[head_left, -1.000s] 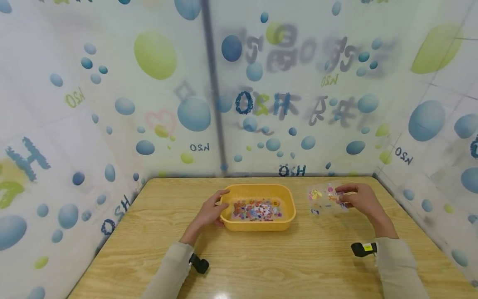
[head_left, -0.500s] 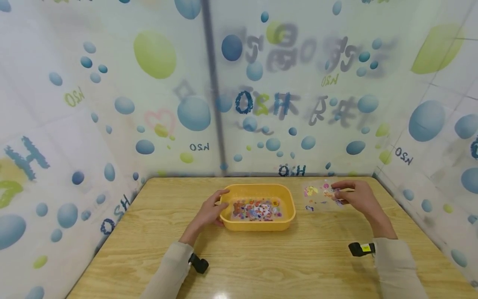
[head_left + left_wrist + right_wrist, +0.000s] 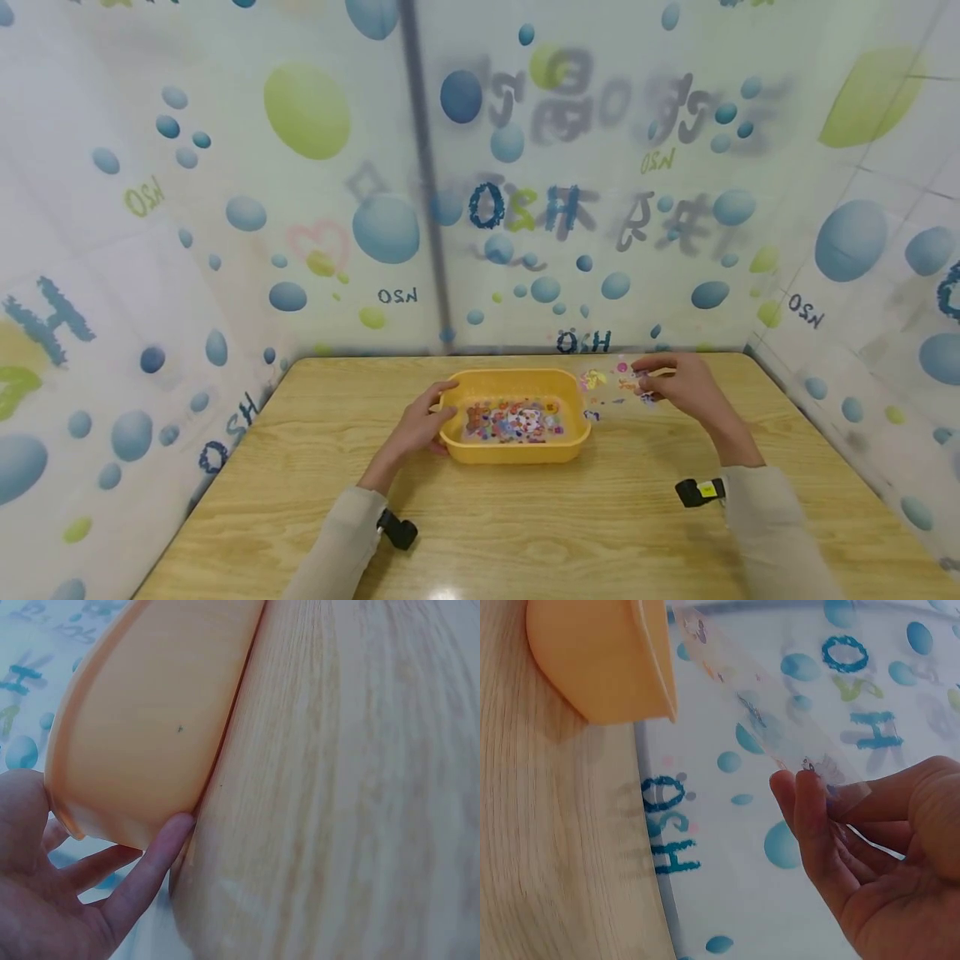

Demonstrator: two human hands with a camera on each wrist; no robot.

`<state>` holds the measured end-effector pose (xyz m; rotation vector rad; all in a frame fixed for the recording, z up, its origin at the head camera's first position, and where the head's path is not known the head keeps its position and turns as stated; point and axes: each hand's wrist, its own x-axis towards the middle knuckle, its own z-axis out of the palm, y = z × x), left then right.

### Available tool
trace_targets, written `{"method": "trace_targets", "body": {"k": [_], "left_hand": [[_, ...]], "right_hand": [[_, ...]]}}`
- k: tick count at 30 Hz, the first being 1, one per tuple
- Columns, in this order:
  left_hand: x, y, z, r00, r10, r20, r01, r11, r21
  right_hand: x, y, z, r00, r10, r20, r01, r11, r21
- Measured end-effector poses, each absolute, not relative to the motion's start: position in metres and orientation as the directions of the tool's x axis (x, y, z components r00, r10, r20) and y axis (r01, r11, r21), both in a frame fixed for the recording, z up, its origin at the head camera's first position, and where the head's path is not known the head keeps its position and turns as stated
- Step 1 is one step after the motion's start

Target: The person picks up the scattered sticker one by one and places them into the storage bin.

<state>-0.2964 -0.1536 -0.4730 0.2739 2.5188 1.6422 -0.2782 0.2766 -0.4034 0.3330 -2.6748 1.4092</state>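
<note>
A yellow plastic tub (image 3: 517, 454) stands on the wooden table, with colourful sticker sheets (image 3: 517, 421) lying in its bottom. My left hand (image 3: 415, 425) grips the tub's left end; the thumb is over the rim, and in the left wrist view several fingers (image 3: 154, 862) lie against the outer wall. To the right, my right hand (image 3: 686, 390) pinches a clear sticker sheet (image 3: 611, 390) by its right edge between thumb and fingers. This sheet is held above the table, and its left edge overlaps the tub's right rim in the head view. The right wrist view shows it nearly edge-on.
The wooden table (image 3: 495, 525) reaches a white, bubble-printed curtain (image 3: 540, 167) at the back, with similar printed surfaces at both sides. Each wrist carries a small black camera, one on the left wrist (image 3: 397, 530) and one on the right wrist (image 3: 697, 492).
My right hand has carried the clear sticker sheet leftward and slightly up, from beside the tub to its right rim. The left hand and tub have stayed put.
</note>
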Motion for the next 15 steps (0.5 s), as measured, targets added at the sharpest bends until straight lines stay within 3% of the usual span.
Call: {"method": "trace_targets", "body": {"k": [15], "left_hand": [[-0.302, -0.156, -0.480, -0.976, 0.218, -0.006, 0.087, 0.413, 0.907]], "right_hand": [[-0.310, 0.209, -0.407, -0.964, -0.256, 0.074, -0.220, 0.611, -0.760]]}}
